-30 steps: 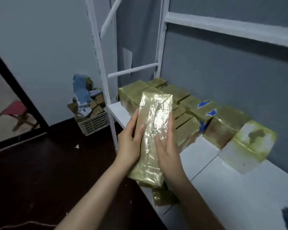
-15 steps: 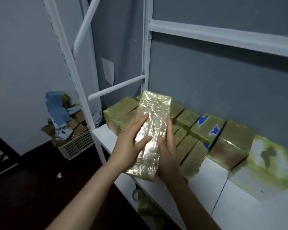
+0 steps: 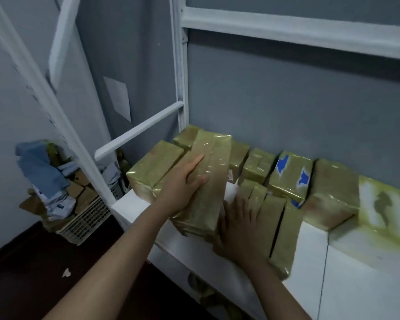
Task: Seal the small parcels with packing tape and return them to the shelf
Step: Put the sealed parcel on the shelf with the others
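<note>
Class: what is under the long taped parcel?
Beside the long taped parcel, white shelf board shows; directly beneath, the parcel itself hides everything.

We cannot read the small label [image 3: 229,175]. The frame edge cuts off the pale parcel [image 3: 379,209]. Items [image 3: 206,294] below the shelf [image 3: 356,285] are indistinct.

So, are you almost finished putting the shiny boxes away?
Nearly, it seems. Many tape-wrapped brown parcels already sit on the white metal shelf. The left hand grips one long shiny taped parcel, tilted over the shelf, while the right hand lies flat against the upright parcels. Left: setting it down. Whether more wait, I cannot tell.
</note>
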